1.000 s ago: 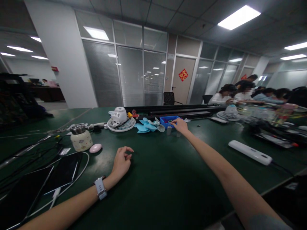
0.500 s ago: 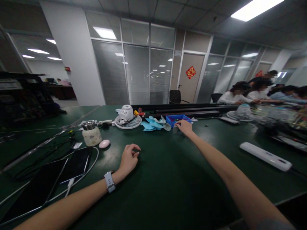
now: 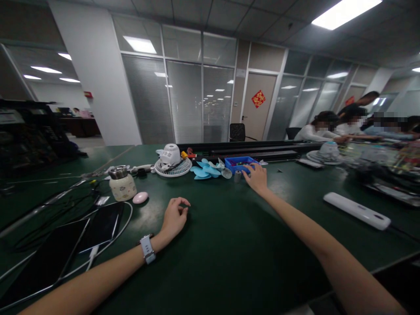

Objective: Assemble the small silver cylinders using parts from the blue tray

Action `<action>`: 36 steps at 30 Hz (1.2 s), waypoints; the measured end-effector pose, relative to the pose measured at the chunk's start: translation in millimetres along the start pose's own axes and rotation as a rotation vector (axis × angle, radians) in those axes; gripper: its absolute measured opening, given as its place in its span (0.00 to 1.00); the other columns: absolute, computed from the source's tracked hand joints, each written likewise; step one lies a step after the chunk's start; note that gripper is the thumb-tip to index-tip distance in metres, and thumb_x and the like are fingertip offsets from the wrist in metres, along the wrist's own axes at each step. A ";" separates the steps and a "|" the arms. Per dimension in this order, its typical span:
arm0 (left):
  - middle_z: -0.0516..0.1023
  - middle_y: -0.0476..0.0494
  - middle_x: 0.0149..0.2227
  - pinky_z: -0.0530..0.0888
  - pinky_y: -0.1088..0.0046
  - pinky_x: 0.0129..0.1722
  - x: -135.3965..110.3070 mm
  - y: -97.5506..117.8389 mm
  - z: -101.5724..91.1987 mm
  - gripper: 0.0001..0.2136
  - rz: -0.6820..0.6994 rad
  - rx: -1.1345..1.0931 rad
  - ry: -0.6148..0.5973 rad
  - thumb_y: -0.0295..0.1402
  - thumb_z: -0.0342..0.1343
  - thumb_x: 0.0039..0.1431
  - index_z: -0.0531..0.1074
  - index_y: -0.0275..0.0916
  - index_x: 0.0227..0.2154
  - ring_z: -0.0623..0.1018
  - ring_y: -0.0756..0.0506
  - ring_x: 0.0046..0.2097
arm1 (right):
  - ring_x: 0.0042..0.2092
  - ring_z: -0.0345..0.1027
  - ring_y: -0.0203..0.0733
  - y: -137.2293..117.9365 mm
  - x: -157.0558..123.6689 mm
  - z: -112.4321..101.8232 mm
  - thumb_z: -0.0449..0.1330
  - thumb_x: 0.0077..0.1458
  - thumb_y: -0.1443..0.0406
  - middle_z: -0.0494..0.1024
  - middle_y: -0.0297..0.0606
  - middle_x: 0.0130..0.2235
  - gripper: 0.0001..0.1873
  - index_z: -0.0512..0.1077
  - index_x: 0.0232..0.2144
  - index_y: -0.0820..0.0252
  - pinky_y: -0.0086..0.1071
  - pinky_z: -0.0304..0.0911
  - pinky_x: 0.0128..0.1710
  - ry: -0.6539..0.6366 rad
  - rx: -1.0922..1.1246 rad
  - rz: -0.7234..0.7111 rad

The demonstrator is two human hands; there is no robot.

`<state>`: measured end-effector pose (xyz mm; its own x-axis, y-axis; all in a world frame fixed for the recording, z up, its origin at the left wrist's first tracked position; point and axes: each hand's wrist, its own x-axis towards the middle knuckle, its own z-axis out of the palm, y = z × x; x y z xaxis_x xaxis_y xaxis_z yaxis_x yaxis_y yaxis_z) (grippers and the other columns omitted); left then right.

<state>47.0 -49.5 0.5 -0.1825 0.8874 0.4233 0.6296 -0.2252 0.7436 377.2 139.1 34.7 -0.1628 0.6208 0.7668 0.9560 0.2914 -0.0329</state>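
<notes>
My right hand (image 3: 257,178) reaches forward with its fingers apart and nothing held, just right of a small grey cylinder (image 3: 237,176) that stands upright on the table. Behind them is a blue plastic basket (image 3: 232,169) with small parts inside, too small to name. Loosely curled and empty, my left hand (image 3: 174,217) rests above the table, thumb and index finger apart. Light blue fan blades (image 3: 206,169) lie left of the cylinder, and a clear blade piece (image 3: 225,173) lies beside them. A white fan housing (image 3: 171,155) sits on its round white grille (image 3: 177,171).
On the left are a cream jar (image 3: 123,187), a pink oval object (image 3: 140,197), two dark-screened devices (image 3: 54,256) and white cables. A white power strip (image 3: 357,211) lies at right. Dark rails (image 3: 210,148) run along the back. Several people sit or stand at the far right.
My right hand has opened and come away from the grey cylinder, which stays standing by the basket. My left hand keeps its pose. The view has shifted slightly.
</notes>
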 end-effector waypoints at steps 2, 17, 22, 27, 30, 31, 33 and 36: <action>0.67 0.45 0.41 0.74 0.67 0.33 -0.1 0.6 -0.6 0.05 -0.002 0.007 0.007 0.27 0.52 0.52 0.70 0.40 0.32 0.74 0.49 0.31 | 0.54 0.61 0.56 10.3 -12.2 2.0 0.51 0.61 0.54 0.68 0.51 0.55 0.25 0.67 0.56 0.58 0.46 0.54 0.51 -0.007 0.001 -0.008; 0.69 0.44 0.43 0.74 0.69 0.34 0.4 6.5 -2.2 0.06 -0.035 0.049 -0.009 0.27 0.54 0.52 0.70 0.40 0.35 0.75 0.50 0.32 | 0.40 0.74 0.52 -12.2 -37.0 -1.0 0.60 0.54 0.55 0.78 0.46 0.42 0.27 0.65 0.54 0.59 0.45 0.66 0.44 -0.100 0.452 0.200; 0.76 0.46 0.40 0.73 0.69 0.35 -2.6 12.1 -4.2 0.08 0.021 0.034 -0.057 0.33 0.54 0.56 0.72 0.41 0.39 0.76 0.48 0.35 | 0.41 0.73 0.44 -97.8 -60.0 -36.2 0.61 0.54 0.54 0.76 0.41 0.43 0.29 0.63 0.55 0.56 0.39 0.68 0.43 -0.303 0.868 -0.138; 0.78 0.45 0.42 0.73 0.69 0.38 -6.9 29.0 -5.6 0.13 0.140 0.029 -0.104 0.40 0.53 0.60 0.73 0.43 0.45 0.77 0.45 0.39 | 0.42 0.73 0.43 -138.7 -76.2 -48.4 0.62 0.54 0.56 0.75 0.40 0.44 0.29 0.61 0.55 0.55 0.41 0.68 0.45 -0.441 0.942 -0.263; 0.79 0.45 0.45 0.72 0.66 0.42 -0.4 40.9 0.0 0.14 0.207 0.068 -0.072 0.40 0.53 0.60 0.73 0.44 0.46 0.75 0.43 0.46 | 0.43 0.73 0.45 -138.5 -78.3 -48.8 0.62 0.55 0.58 0.75 0.41 0.45 0.30 0.58 0.57 0.55 0.42 0.69 0.45 -0.473 0.912 -0.275; 0.79 0.45 0.46 0.71 0.66 0.43 3.2 45.0 3.0 0.14 0.225 0.076 -0.065 0.40 0.53 0.60 0.74 0.44 0.46 0.74 0.42 0.47 | 0.44 0.73 0.45 -137.6 -78.5 -48.8 0.62 0.54 0.59 0.75 0.41 0.45 0.32 0.57 0.58 0.55 0.43 0.69 0.45 -0.478 0.904 -0.273; 0.79 0.46 0.46 0.71 0.64 0.44 11.0 53.0 9.7 0.13 0.254 0.082 -0.067 0.40 0.54 0.60 0.74 0.45 0.46 0.73 0.42 0.49 | 0.44 0.73 0.46 -136.5 -78.9 -48.6 0.63 0.54 0.60 0.75 0.41 0.44 0.34 0.54 0.59 0.55 0.43 0.69 0.44 -0.482 0.893 -0.259; 0.81 0.48 0.42 0.70 0.63 0.45 20.0 63.0 19.3 0.11 0.298 0.077 -0.072 0.37 0.56 0.58 0.75 0.46 0.43 0.73 0.42 0.48 | 0.43 0.74 0.46 -137.6 -80.2 -48.2 0.63 0.54 0.61 0.75 0.42 0.45 0.37 0.50 0.61 0.55 0.43 0.69 0.43 -0.488 0.899 -0.226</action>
<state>97.6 -38.1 45.9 0.0706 0.8140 0.5765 0.7034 -0.4504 0.5498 270.4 14.2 8.7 -0.5871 0.6524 0.4792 0.3903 0.7468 -0.5386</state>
